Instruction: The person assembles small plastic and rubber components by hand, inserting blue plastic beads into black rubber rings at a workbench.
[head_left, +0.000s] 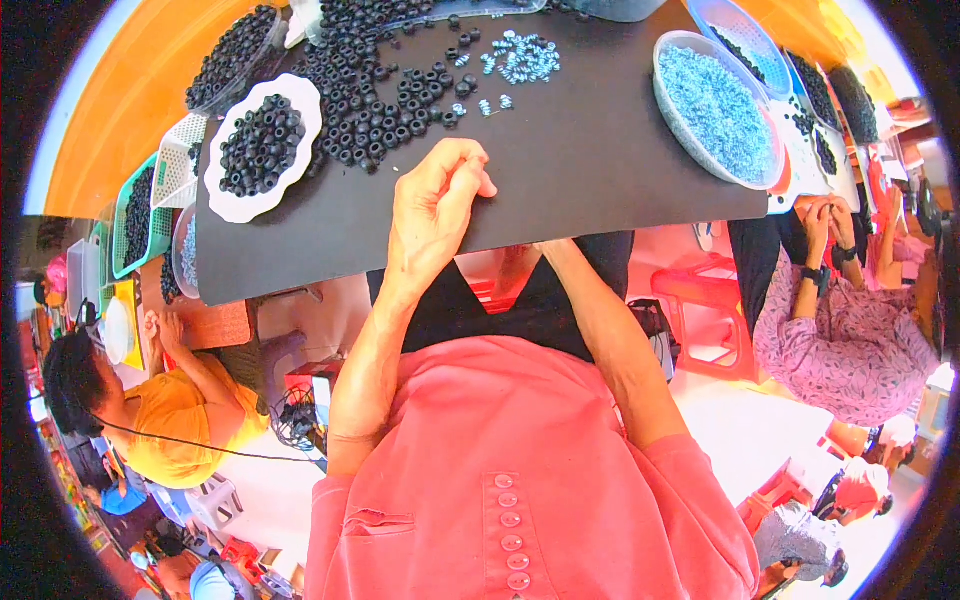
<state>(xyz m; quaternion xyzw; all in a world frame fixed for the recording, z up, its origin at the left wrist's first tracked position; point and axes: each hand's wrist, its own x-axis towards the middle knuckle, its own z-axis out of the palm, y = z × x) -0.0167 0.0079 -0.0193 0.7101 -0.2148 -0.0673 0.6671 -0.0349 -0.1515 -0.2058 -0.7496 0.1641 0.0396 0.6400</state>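
My left hand [440,195] is over the near part of the dark, smooth counter [590,160], fingers curled into a closed fist; I cannot tell whether a small piece sits inside it. Of my right hand [550,245] only a sliver shows at the counter's near edge; the rest is hidden below, so I cannot tell its state.

Just beyond my fist, loose black round beads with holes [375,125] spread across the far left of the counter. Past them, right of the beads, lies a small cluster of blue-and-white striped pieces [525,60]. I judge the step in hand to be handling these small pieces one at a time; another pick would call for opening my fingers and pinching a single bead at the pile's near edge.

Farther left, a white scalloped plate [235,207] holds more black beads. To the far right stands a clear round plastic tub [663,95] full of pale blue pieces. Outward again, a person in yellow [195,430] sits to my left.
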